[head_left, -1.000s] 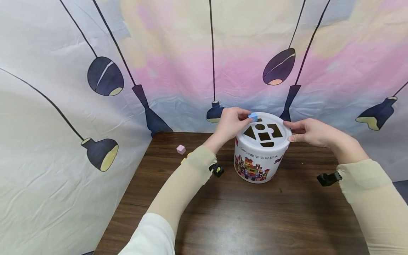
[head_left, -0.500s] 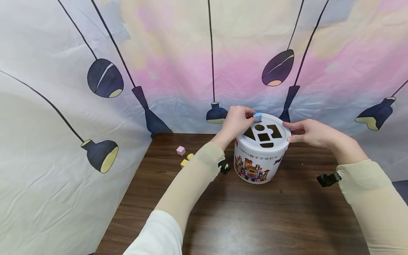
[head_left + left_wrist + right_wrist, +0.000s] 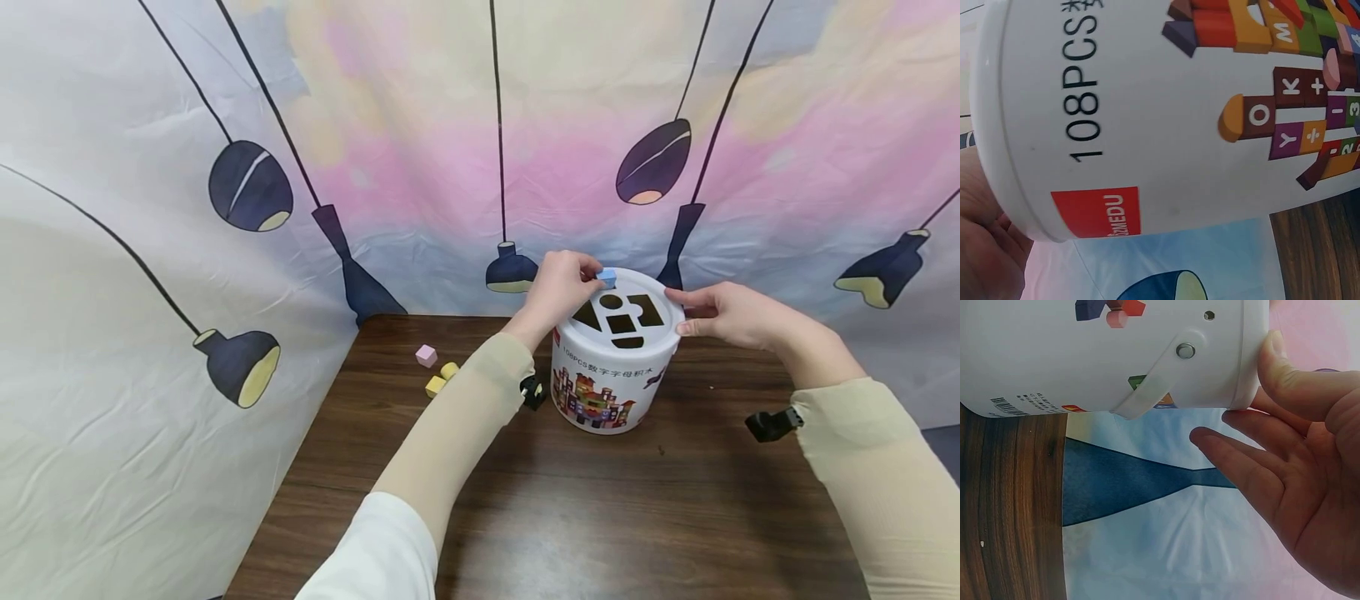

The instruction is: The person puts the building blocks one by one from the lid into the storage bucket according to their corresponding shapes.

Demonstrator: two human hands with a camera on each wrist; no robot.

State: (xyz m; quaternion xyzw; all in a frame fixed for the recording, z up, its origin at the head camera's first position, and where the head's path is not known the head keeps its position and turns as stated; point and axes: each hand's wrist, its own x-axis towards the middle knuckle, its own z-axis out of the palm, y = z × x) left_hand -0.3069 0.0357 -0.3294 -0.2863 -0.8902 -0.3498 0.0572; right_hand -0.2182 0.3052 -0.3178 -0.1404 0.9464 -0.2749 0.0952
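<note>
The white bucket [image 3: 596, 354] stands upright on the bench [image 3: 600, 517], so its lid [image 3: 660, 335], cut with shaped openings, faces up within reach of both hands. The left hand [image 3: 561, 283] pinches a small blue block [image 3: 607, 278] over the far part of the lid; the grip sits on the block's near-left side, which presumably leaves the rest of it free. The right hand [image 3: 731, 314] lays thumb and forefinger against the lid's right rim with its other fingers extended, seemingly to steady the bucket rather than to lift it. The bucket's handle [image 3: 1154, 387] hangs down along the side, clear of the top.

A pink block [image 3: 426, 356], a yellow cylinder [image 3: 449, 370] and a yellow block [image 3: 435, 386] lie left of the bucket, beyond the left forearm, probably just set aside there. The yellow block is near the sleeve [image 3: 442, 433], which may hide more pieces.

Whether the blue block touches the lid or hangs just above it cannot be told; it and the fingers cover most of a dark opening, whose outline is therefore unclear. The left wrist view catches only part of the hand at its edge, with no block showing. The bucket's inside is dark through the openings, and its contents cannot be made out
</note>
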